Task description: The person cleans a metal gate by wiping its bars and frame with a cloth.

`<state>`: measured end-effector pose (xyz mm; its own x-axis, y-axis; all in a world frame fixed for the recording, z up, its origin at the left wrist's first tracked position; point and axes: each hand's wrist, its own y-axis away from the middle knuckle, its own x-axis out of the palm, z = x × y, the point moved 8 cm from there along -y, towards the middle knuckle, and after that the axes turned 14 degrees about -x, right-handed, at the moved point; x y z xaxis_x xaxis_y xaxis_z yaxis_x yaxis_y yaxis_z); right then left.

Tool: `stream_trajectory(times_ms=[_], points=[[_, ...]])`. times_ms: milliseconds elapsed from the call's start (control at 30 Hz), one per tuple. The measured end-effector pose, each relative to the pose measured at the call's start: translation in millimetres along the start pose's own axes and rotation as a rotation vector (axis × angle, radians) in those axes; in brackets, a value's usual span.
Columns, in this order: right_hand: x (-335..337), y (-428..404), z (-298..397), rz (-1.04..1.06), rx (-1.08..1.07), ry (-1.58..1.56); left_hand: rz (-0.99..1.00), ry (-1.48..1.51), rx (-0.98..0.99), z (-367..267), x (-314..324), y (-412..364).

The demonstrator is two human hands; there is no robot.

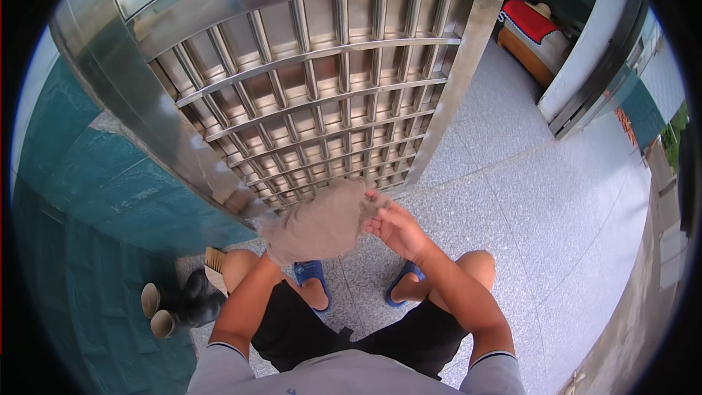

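A grey-brown cloth (323,222) is spread in front of me, just before the lower part of a stainless steel door with a barred grille (343,74). The cloth covers my left hand, so its fingers are hidden; only the wrist comes out at the cloth's lower left edge. At the right end of the cloth is my right hand (396,225), palm partly up and fingers bent, with the thumb and a fingertip at a bunched corner of it. Whether those fingers pinch the corner is unclear.
Black rubber boots (200,310) lie by the teal tiled wall (137,192) at left, beside a brush (215,271). My feet in blue clogs (310,271) stand on speckled stone floor (493,219). Through the doorway at right is a wooden piece of furniture (524,57) with a red cover (529,21).
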<state>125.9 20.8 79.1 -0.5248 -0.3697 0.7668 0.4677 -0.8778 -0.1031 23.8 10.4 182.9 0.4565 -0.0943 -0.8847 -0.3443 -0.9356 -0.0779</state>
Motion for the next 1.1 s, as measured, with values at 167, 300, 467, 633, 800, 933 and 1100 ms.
stream_trajectory(times_ms=[167, 300, 467, 633, 800, 933, 1100], points=[[-29.7, -3.0, -0.1, -0.308, 0.027, 0.209, -0.175, -0.191, -0.091, 28.5, -7.8, 23.7], [-74.1, 2.5, 0.1, -0.526, -0.027, 0.74, -0.2, -0.146, -0.129, 39.3, -10.1, 29.4], [-95.4, 15.9, -63.1, -0.126, 0.152, 1.138, -0.161, -0.071, -0.2, 58.9, 20.1, 30.8], [-21.6, 79.1, -190.6, 0.471, 0.578, 0.765, -0.392, -0.252, -0.178, 77.4, 51.0, 28.2], [7.3, 52.0, -182.9, -0.106, 0.294, 0.566, -0.385, -0.556, -0.259, 77.3, 49.9, 35.0], [-22.6, 20.0, -142.7, -0.397, -0.007, 0.12, -0.273, -0.18, -0.25, 79.9, 25.4, 36.8], [1.1, -5.4, -87.7, -0.376, -0.176, -0.021, -0.149, -0.055, -0.219, 82.2, 49.5, 43.1]])
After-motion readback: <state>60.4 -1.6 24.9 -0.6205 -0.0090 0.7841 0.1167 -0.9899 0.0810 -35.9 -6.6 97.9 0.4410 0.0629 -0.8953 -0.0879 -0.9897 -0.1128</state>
